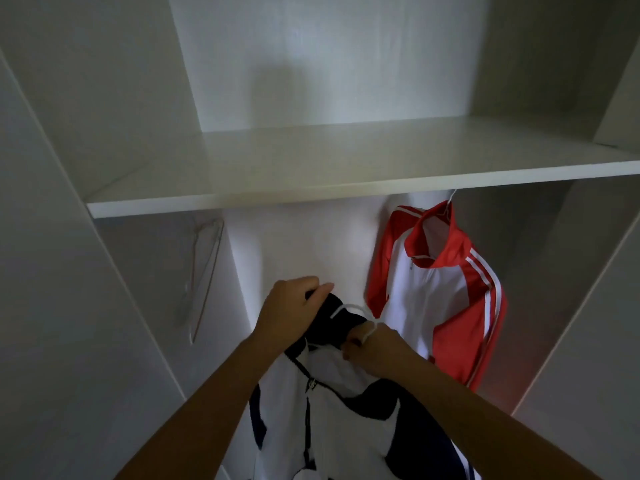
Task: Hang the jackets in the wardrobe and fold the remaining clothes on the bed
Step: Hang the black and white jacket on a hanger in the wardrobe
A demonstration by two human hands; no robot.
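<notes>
Between both hands, at mid-height inside the wardrobe (pixel 114 109): one navy and white jacket (pixel 346 431), with a white body, dark navy collar and shoulder panels, and a dark zip line down the front. It hangs downward from the hands, its lower part cut off by the frame edge. The left hand (pixel 291 313) grips the navy collar, fingers curled over the fabric. The right hand (pixel 377 348), just beside it, is closed around the neck of a white hanger (pixel 353 306), whose thin arm arches across the collar from one hand to the other. Beyond and to the right of the right hand: one red and white jacket (pixel 433 292), with a red collar, red sleeves with white stripes and a white front, hung on its own white hook (pixel 450 199), near the held jacket but not touching it. Well to the left of the left hand: thin empty hangers (pixel 204 271), red and pale, against the side wall. Above both hands: a white shelf (pixel 311 174) spans the compartment; its front edge hides whatever the hooks hang from.
</notes>
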